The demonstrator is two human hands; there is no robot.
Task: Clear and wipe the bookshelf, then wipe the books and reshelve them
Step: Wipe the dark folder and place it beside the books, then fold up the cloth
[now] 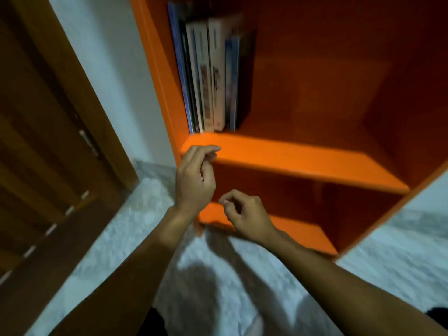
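Books stand unshelved-from; both grips, left hand and right hand, loosely curled, empty. Clearing seems next: reach up, grasp spines.

text: none readable | book spines: print blurred

The bright orange painted wooden bookshelf was one flat colour. Above both empty hands, the upright row of thin books showed blue, white and black spines. The speckled pale grey stone floor lay below them; the brown wooden door stood left.
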